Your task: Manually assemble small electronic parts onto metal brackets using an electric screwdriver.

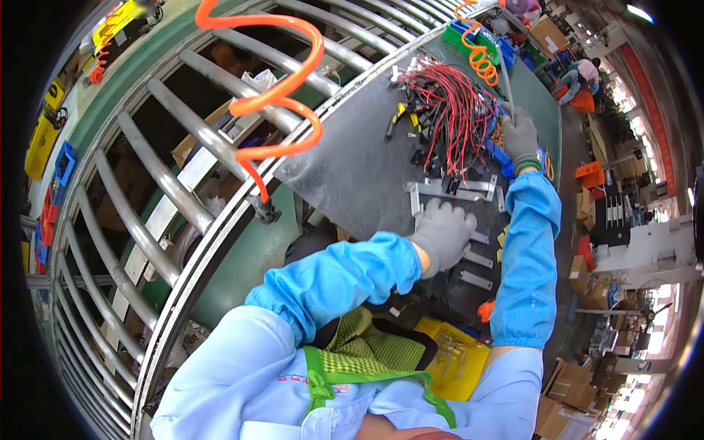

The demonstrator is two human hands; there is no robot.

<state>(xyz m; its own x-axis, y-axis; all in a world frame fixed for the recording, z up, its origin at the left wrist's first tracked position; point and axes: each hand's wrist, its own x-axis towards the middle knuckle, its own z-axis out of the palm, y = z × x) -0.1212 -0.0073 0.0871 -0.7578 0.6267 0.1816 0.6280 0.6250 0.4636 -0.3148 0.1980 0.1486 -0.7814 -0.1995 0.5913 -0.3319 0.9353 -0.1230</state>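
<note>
A dark tabletop [345, 169] lies under my gloved hands. Red wires [455, 110] bunch left of my right hand [519, 138], closed around a hose. My left hand [442, 233] presses flat on metal brackets [451, 192].

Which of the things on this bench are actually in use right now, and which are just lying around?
In use:
- left hand in grey glove, on flat grey metal brackets
- right hand in grey glove, by bundle of red wires

Lying about:
- yellow-handled pliers
- orange coiled air hose
- yellow plastic tray
</note>
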